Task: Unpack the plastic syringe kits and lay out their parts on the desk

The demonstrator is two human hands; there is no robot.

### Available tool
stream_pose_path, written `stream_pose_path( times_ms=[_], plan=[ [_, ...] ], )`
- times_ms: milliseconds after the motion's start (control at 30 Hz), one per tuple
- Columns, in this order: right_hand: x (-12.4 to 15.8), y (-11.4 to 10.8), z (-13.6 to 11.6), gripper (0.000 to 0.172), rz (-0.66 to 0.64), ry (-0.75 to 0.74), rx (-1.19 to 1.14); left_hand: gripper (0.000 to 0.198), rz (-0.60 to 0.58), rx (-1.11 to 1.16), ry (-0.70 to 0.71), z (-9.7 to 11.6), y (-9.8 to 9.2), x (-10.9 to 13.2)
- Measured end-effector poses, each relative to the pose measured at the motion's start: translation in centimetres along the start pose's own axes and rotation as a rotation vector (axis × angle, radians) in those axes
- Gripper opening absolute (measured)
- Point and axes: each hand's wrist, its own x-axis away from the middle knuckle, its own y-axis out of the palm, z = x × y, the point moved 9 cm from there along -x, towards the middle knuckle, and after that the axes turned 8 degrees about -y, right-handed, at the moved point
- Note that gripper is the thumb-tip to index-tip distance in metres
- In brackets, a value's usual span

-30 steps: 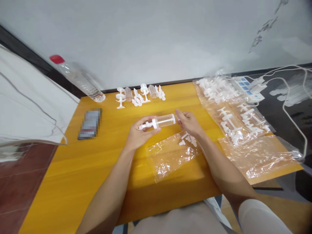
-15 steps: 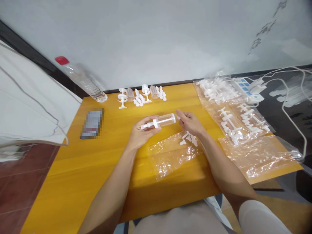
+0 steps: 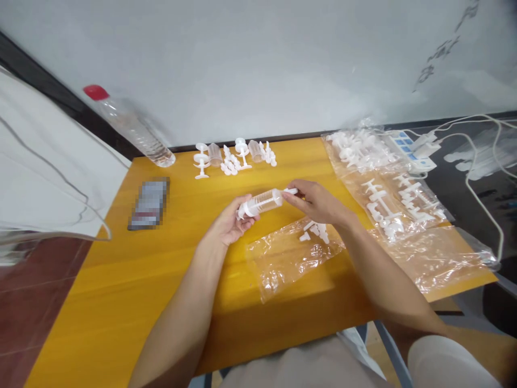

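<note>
Clear tube (image 3: pixel 262 202) held above the yellow counter (image 3: pixel 121 280), long axis slanting up toward the right, lower end gripped in the left hand (image 3: pixel 228 223), upper end met by the right hand (image 3: pixel 319 202) pinching a white tip (image 3: pixel 291 191).

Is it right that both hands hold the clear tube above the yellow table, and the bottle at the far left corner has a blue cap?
Not quite. In the head view the bottle has a red cap, not blue. The rest stands: left hand and right hand hold the clear tube above the yellow table.
</note>
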Motion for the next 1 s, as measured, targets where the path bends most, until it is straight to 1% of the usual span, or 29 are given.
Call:
stream_pose_path(
  times_ms=[100, 133, 167, 200, 267, 333, 400, 467, 533, 600, 633, 667, 700, 733, 767, 833, 933, 1000],
  plan=[
    [-1.3, -0.5, -2.1, 0.057, -0.069, -0.113, 0.062, 0.02, -0.038, 0.035, -0.012, 0.2, -0.4, 0.0],
    [-1.7, -0.6, -2.8, 0.057, -0.082, -0.142, 0.069, 0.019, -0.055, 0.05, 0.007, 0.4, -0.5, 0.0],
    [-2.0, -0.8, -3.2, 0.057, -0.077, -0.15, 0.061, 0.02, -0.074, 0.069, 0.055, 0.8, -0.7, 0.0],
    [-2.3, -0.9, -3.3, 0.057, -0.056, -0.128, 0.043, 0.021, -0.099, 0.088, 0.134, 1.4, -0.9, 0.1],
    [-2.6, -1.3, -2.4, 0.056, 0.026, -0.01, 0.009, 0.033, -0.14, 0.111, 0.349, 2.9, -1.3, 0.7],
    [-2.6, -1.1, -0.6, 0.062, 0.087, 0.149, -0.003, 0.047, -0.153, 0.089, 0.539, 4.0, -1.5, 1.5],
    [-2.5, 0.0, 1.2, 0.067, 0.057, 0.272, -0.046, 0.051, -0.133, 0.049, 0.619, 4.3, -1.6, 2.0],
    [-2.4, 1.1, 2.5, 0.068, 0.015, 0.328, -0.109, 0.049, -0.1, 0.035, 0.593, 4.1, -1.5, 1.7],
    [-2.5, 1.3, 3.0, 0.066, 0.026, 0.305, -0.135, 0.04, -0.065, 0.043, 0.469, 3.4, -1.4, 0.9],
    [-3.0, 0.7, 2.8, 0.061, 0.076, 0.212, -0.147, 0.025, -0.012, 0.069, 0.282, 2.3, -1.5, 0.0],
    [-3.3, 0.1, 2.7, 0.058, 0.107, 0.157, -0.157, 0.021, 0.022, 0.094, 0.19, 1.8, -1.7, -0.3],
    [-3.8, -0.7, 2.9, 0.055, 0.145, 0.113, -0.158, 0.022, 0.053, 0.128, 0.121, 1.4, -2.0, -0.5],
    [-4.4, -1.6, 3.4, 0.053, 0.189, 0.086, -0.138, 0.023, 0.071, 0.164, 0.08, 1.3, -2.3, -0.6],
    [-5.2, -2.7, 4.4, 0.05, 0.23, 0.082, -0.088, 0.024, 0.074, 0.198, 0.076, 1.4, -2.6, -0.6],
    [-6.2, -3.8, 5.8, 0.046, 0.262, 0.104, -0.009, 0.023, 0.064, 0.225, 0.101, 1.7, -2.8, -0.6],
    [-8.8, -5.4, 9.7, 0.037, 0.272, 0.211, 0.191, 0.02, 0.021, 0.239, 0.192, 2.5, -3.0, -0.5],
    [-13.2, -6.0, 16.4, 0.029, 0.18, 0.424, 0.419, 0.021, -0.033, 0.178, 0.288, 2.7, -3.0, -0.6],
    [-15.7, -5.6, 19.8, 0.023, 0.136, 0.496, 0.484, 0.03, -0.067, 0.126, 0.323, 2.5, -2.8, -0.7]
  ],
)
